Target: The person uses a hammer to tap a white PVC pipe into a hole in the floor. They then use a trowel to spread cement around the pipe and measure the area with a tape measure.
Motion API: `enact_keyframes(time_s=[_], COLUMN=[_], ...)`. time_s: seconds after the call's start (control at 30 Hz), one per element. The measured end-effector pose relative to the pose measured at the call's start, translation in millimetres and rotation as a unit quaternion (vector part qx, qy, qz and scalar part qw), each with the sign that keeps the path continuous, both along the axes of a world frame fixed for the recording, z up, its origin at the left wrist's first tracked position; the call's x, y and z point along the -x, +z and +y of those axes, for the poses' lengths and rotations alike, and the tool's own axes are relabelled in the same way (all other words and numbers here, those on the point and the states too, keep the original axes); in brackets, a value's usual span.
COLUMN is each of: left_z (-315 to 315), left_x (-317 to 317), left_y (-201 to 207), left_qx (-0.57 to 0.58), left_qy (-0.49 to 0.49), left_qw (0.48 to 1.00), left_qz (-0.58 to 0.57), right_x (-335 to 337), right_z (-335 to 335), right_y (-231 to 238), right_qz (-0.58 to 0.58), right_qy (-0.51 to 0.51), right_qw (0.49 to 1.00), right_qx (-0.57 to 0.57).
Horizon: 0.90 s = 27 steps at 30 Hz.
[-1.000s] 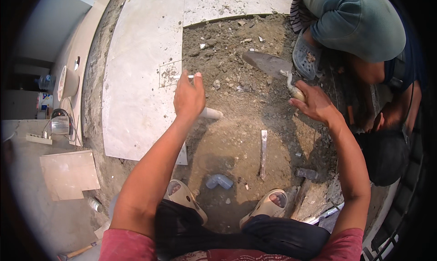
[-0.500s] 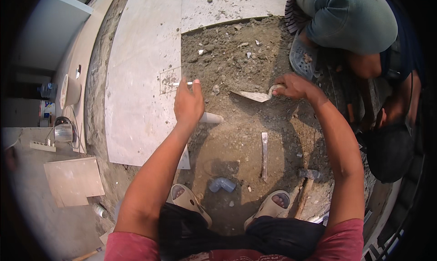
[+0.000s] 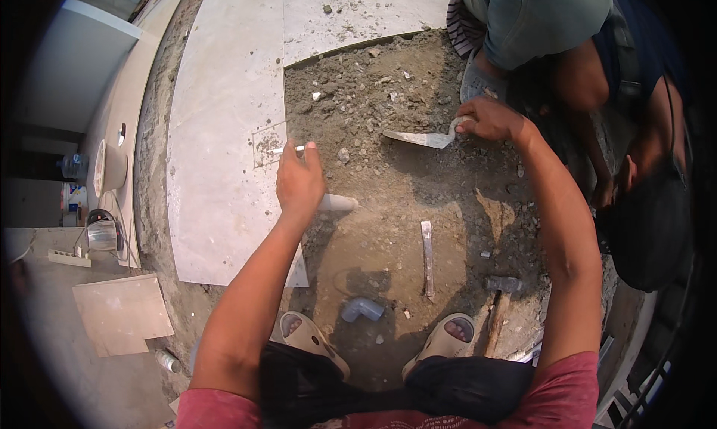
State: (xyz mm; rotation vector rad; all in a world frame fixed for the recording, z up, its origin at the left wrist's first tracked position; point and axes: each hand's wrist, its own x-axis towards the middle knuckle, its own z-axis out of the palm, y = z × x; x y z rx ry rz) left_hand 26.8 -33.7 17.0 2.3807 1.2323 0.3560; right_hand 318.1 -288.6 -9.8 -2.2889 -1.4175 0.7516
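In my right hand [image 3: 489, 120] is the handle of a trowel [image 3: 422, 138]. Its pale blade points left, low over the loose mortar and rubble [image 3: 358, 104]. My left hand [image 3: 300, 181] pinches a thin white cigarette [image 3: 290, 149] between its fingers. That hand hovers over the edge of a large pale tile [image 3: 224, 160], beside a small square cutout [image 3: 267, 146] with grey grit in it. Just right of my left wrist, a pale pipe [image 3: 338, 202] sticks out of the ground.
A flat metal chisel [image 3: 427, 258], a grey pipe elbow [image 3: 363, 309] and a hammer [image 3: 504, 285] lie near my feet. At the right, another person [image 3: 538, 18] crouches close to my right arm. On the left stand a bucket [image 3: 110, 166] and a metal pot [image 3: 103, 235].
The trowel has risen slightly away from me and its blade has levelled out. My left hand stays beside the cutout with the cigarette. The whole view has shifted a little.
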Motion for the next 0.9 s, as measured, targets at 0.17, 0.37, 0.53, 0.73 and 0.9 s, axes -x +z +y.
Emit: enact_keyframes(time_s=[0.17,0.37,0.53,0.73,0.9], left_z=[1.1,4.2,7.5,8.9,6.0], left_x=[1.5,-0.8,4.0,4.8,3.7], left_y=[0.1,-3.8,-3.8,-8.4,-4.6], left_qx=[0.000,0.016,0.017,-0.013,0.002], left_qy=[0.003,-0.004,-0.010,0.001,-0.001], left_qw=[1.000,1.000,1.000,1.000,1.000], left_qz=[0.000,0.017,0.020,0.004,-0.013], right_x=[5.8,70.3,21.0,41.2,37.5], right_z=[3.8,-41.0,-59.7,-42.4,-89.1], right_y=[38.3,-38.3,0.0,-2.6,-63.2], right_qz=[0.090,0.057,0.070,0.090,-0.002], right_qy=[-0.049,0.008,-0.093,-0.020,-0.014], right_qw=[0.994,0.990,0.992,0.995,0.995], right_qx=[-0.035,0.131,0.056,0.024,0.103])
